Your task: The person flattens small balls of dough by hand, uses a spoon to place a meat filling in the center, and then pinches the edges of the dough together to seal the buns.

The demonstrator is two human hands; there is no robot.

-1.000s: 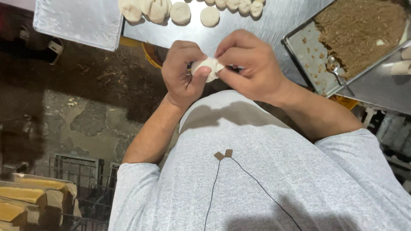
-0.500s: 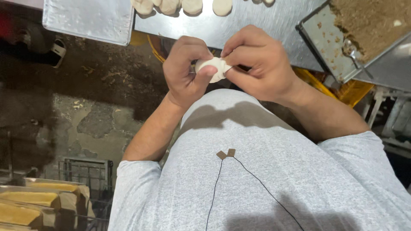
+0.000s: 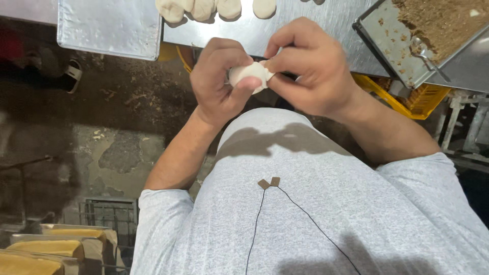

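Pinching white dough piece [image 3: 248,75] between both hands above near table edge [image 3: 285,35]; left hand [image 3: 219,81] cupping it, right hand [image 3: 308,69] fingertips gripping its rim. Keeping pinches small, even, dough turning, filling sealed.

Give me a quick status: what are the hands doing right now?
Left hand and right hand both pinching one white dough piece above the steel table. More dough pieces on table. Nothing in the way.

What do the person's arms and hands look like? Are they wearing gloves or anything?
No gloves. The left hand and right hand are bare, with no rings or watch showing. Both forearms are bare too. Short sleeves of a light grey T-shirt end above the elbows.
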